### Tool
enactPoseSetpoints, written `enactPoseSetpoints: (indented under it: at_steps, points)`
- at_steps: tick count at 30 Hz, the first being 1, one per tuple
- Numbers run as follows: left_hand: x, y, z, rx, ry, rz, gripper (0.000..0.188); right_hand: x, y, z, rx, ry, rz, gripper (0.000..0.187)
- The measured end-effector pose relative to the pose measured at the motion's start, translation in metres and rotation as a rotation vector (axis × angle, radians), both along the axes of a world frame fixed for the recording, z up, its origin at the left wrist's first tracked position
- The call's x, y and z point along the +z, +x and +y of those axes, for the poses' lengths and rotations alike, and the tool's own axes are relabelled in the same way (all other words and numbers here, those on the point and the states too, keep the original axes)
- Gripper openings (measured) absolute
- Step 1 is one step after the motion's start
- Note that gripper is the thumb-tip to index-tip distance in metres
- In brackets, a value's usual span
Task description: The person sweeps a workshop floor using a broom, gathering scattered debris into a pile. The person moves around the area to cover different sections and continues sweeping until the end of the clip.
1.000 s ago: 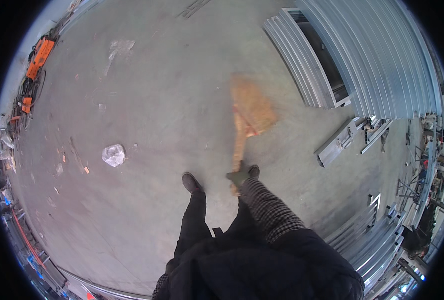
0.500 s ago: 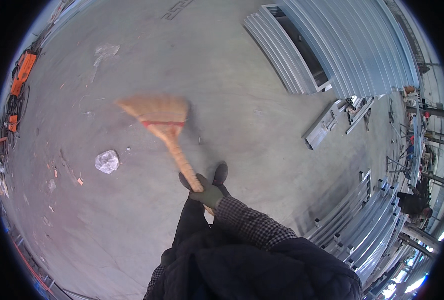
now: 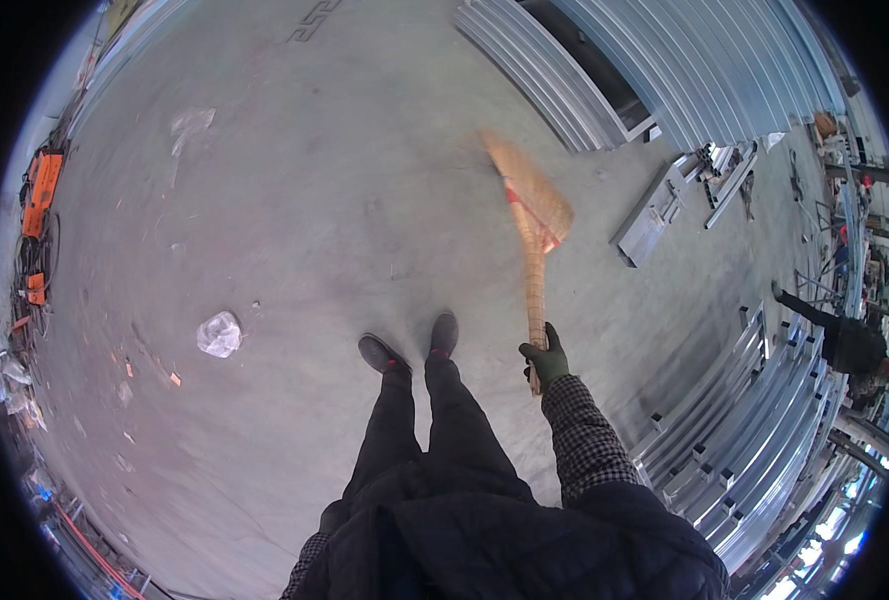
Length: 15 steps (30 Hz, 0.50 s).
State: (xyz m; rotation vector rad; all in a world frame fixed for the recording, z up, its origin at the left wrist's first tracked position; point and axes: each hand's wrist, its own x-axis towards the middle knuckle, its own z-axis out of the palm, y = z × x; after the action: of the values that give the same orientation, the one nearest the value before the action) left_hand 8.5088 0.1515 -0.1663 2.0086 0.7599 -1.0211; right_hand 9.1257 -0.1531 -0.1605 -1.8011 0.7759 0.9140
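Observation:
My right hand (image 3: 547,358), in a dark green glove, is wrapped round the handle of a straw broom (image 3: 535,280). Its bristles, blurred by motion and bound with a red band, fan out ahead and to the right, over the concrete floor. Whether they touch the floor I cannot tell. Low beside my left hip, part of my left hand (image 3: 334,516) shows dark above a checkered cuff; its fingers are hidden. A crumpled clear plastic bag (image 3: 220,334) lies on the floor left of my shoes.
Corrugated metal panels (image 3: 705,70) are stacked far right, with metal offcuts (image 3: 655,215) nearby. Metal tubes (image 3: 755,430) lie at the right, and another person (image 3: 855,345) is beyond them. Plastic film (image 3: 193,125) and small scraps are at left, with orange equipment (image 3: 42,190) along the edge.
My right hand has swung the broom from the left across to the right, its bristles now ahead-right of my feet. The other person at far right shows more fully.

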Motion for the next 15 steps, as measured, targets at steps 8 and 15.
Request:
enactPoseSetpoints:
  at_steps: [8, 15]
  points:
    - [0.047, 0.002, 0.001, 0.232, -0.043, 0.155, 0.033, -0.054, 0.047, -0.010, -0.169, 0.139, 0.122, 0.089]
    - [0.039, -0.028, 0.036, 0.357, -0.089, 0.196, 0.035, -0.110, -0.131, 0.143, 0.106, 0.235, 0.358, 0.047]
